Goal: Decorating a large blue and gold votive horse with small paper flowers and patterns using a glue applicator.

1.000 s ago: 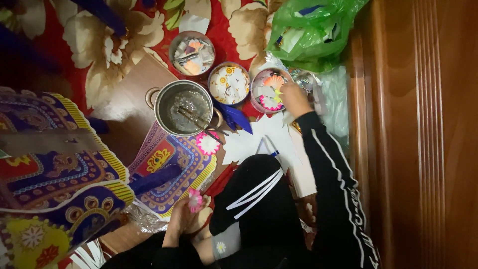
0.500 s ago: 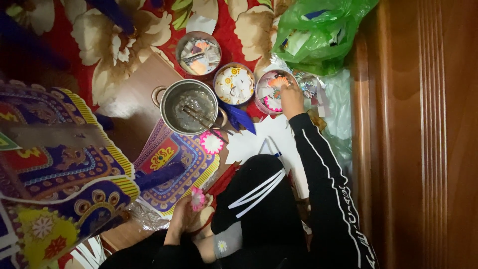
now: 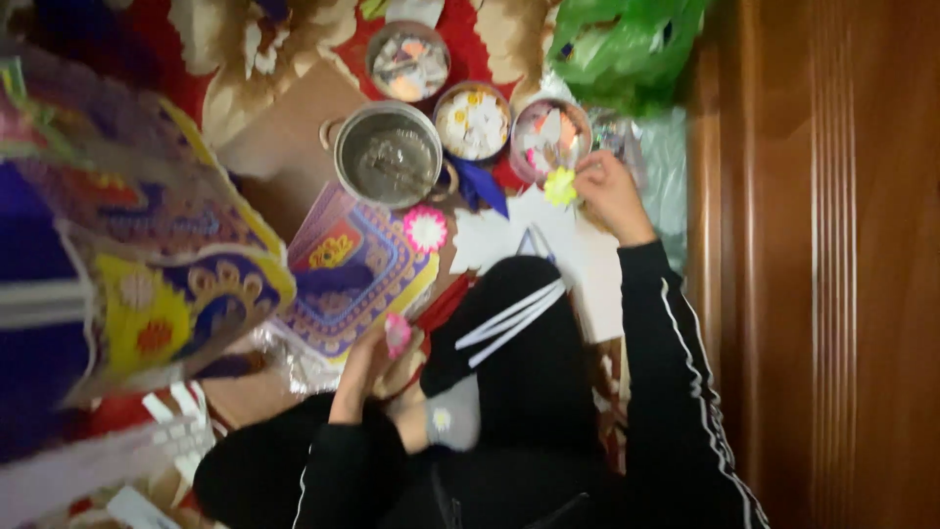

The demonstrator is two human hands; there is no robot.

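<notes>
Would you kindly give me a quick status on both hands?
Right hand pinching yellow paper flower beside clear tub. Left hand holds pink flower. Nothing blocking.

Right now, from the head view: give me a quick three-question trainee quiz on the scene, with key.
1. True or false: the right hand holds a yellow paper flower beside a round tub.
2. What does the left hand hold? A) pink flower piece B) scissors C) spoon
3. Fill in: the plastic bag beyond the tub is ___.
Key: 1 true; 2 A; 3 green.
</notes>
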